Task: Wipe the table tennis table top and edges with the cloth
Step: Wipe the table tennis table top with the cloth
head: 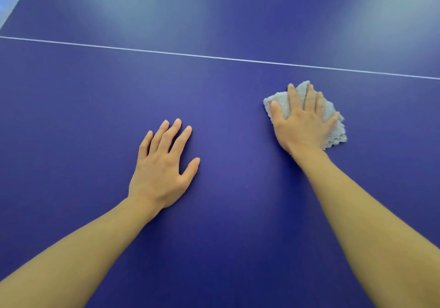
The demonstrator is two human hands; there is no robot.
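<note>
My right hand (303,123) lies flat with straight fingers on the grey cloth (333,131), pressing it on the blue table (226,107) just before the white line (214,57), while my left hand (163,167) rests open, well apart.

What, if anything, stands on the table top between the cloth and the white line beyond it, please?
Nothing visible does. The right hand presses the cloth down, and only bare blue table top lies between it and the white line. The left hand rests apart, to its left.
</note>
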